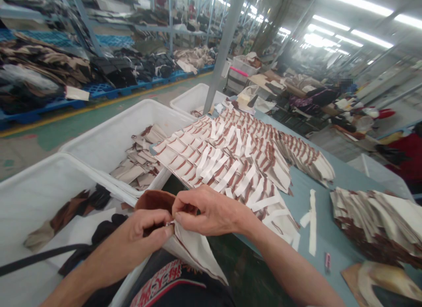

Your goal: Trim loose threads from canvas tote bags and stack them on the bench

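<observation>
A fabric piece (pixel 198 250), cream on one side with brown showing at its top, hangs in front of my dark printed apron. My left hand (pixel 145 232) pinches its edge between thumb and fingers. Close beside it, my right hand (pixel 201 210) is closed on the same edge, thumb and forefinger together. The two hands nearly touch, and the exact spot they grip is partly hidden by the fingers. Rows of overlapping cream and brown pieces (pixel 184 153) lie on the table just beyond, with white strips (pixel 227 175) laid across them.
White bins (pixel 99 166) holding fabric pieces stand to the left. On the blue-green table (pixel 308 184) are a stack of cream pieces (pixel 372 219), a loose strip (pixel 312 223) and a small pink object (pixel 327 262). A metal post (pixel 224 52) rises behind. A person (pixel 323 96) is farther back.
</observation>
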The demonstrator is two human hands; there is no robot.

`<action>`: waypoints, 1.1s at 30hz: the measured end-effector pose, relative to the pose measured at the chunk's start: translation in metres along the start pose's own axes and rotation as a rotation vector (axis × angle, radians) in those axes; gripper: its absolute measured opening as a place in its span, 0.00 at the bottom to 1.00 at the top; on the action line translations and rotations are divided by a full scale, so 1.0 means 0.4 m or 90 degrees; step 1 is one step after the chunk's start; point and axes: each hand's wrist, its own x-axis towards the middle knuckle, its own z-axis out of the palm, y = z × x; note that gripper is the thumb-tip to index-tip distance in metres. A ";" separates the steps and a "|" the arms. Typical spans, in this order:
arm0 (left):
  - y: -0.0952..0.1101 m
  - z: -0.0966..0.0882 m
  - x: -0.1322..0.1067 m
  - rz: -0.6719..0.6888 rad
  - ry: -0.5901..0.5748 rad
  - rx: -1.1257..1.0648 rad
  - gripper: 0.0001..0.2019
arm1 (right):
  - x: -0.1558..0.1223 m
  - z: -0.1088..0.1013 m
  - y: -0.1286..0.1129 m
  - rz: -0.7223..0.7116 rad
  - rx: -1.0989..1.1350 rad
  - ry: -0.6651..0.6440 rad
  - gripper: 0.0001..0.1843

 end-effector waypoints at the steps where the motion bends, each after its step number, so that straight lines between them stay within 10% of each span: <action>1: -0.001 -0.004 0.002 0.006 -0.017 -0.025 0.19 | 0.006 0.000 0.001 -0.011 0.006 -0.005 0.04; 11: -0.011 0.009 -0.019 0.042 0.098 0.020 0.25 | -0.028 0.039 -0.043 0.178 0.083 0.125 0.10; 33: 0.010 0.015 -0.002 0.098 0.220 0.130 0.23 | -0.049 0.073 -0.034 0.220 0.081 0.240 0.16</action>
